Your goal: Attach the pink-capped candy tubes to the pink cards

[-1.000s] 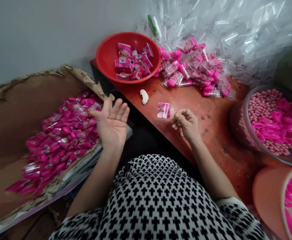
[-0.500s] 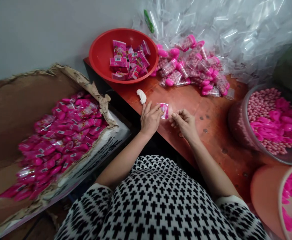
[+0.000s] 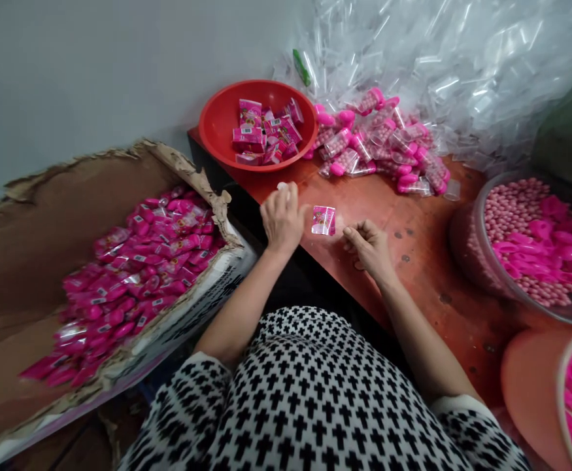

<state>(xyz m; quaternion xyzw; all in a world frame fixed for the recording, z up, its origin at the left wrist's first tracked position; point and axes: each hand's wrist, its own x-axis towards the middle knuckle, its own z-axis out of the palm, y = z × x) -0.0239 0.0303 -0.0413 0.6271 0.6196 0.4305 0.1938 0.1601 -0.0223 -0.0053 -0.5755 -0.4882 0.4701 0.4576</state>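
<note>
Red tabletop (image 3: 423, 275): I see pink printed wrapper (image 3: 323, 220) flat between hands. Left hand (image 3: 284, 226): fingers at white lump (image 3: 282, 186), grip unclear; right hand (image 3: 371, 248): fingertips together. Boxed packs (image 3: 133, 281) look finished; capped tubes (image 3: 384, 140) lie unwrapped.

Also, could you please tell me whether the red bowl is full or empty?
Partly filled: pink packets heap inside the red bowl, leaving much of its inner wall bare.
</note>
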